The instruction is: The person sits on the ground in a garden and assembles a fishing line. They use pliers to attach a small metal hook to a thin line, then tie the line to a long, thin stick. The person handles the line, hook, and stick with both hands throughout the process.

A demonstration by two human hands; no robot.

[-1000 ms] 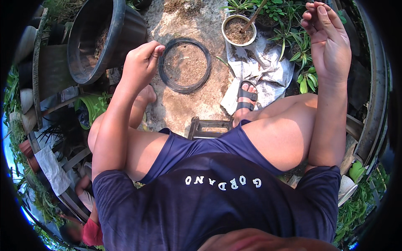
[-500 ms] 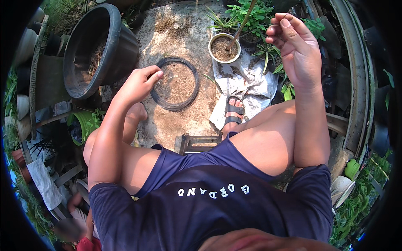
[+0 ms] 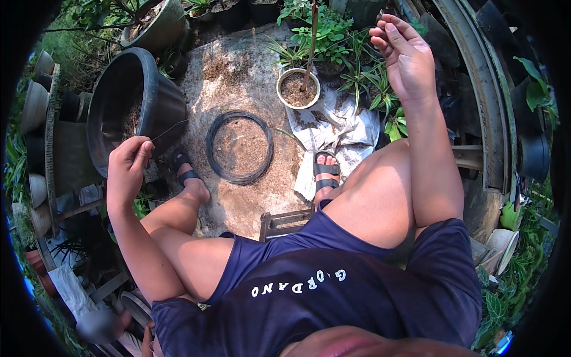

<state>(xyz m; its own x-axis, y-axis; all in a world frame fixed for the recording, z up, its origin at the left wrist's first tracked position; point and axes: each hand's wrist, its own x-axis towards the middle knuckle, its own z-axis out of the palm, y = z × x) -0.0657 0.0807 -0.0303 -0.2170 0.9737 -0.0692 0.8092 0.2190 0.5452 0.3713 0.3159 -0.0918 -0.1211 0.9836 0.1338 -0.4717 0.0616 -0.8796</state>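
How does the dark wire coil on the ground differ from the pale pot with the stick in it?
The wire coil is dark; the pot is cream-white. The wire coil looks wider across than the pot. The ground shows through the wire coil, while the pot holds brown soil with a stick standing in it. Both look round from above.

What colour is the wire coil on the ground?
The wire coil is black, clearest in the head view.

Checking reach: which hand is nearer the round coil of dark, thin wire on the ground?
Left. The left hand is left of the coil, by the large black plastic pot; the right hand is farther off, toward the picture's upper right.
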